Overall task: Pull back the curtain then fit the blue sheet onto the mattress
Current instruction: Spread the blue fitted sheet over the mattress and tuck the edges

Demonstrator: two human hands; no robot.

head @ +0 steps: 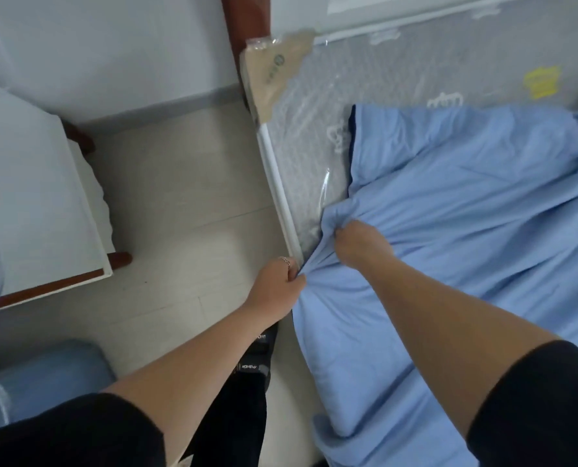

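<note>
Both hands clenched on blue sheet [466, 210] edge: left hand [279, 281] nearer mattress [311, 136] side, right hand [358, 246] just beyond; bare corner lies ahead.

Rumpled blue sheet [466, 203] lies across the plastic-wrapped mattress [307, 106].

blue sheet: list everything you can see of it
The blue sheet is light, soft-looking cloth, wrinkled and loose, lying over the plastic-wrapped mattress but leaving its far corner bare. A dark strip shows along one folded edge. The left hand grips a bunched edge at the mattress rim; the right hand grips a gather just beyond, creases fanning from both.
</note>
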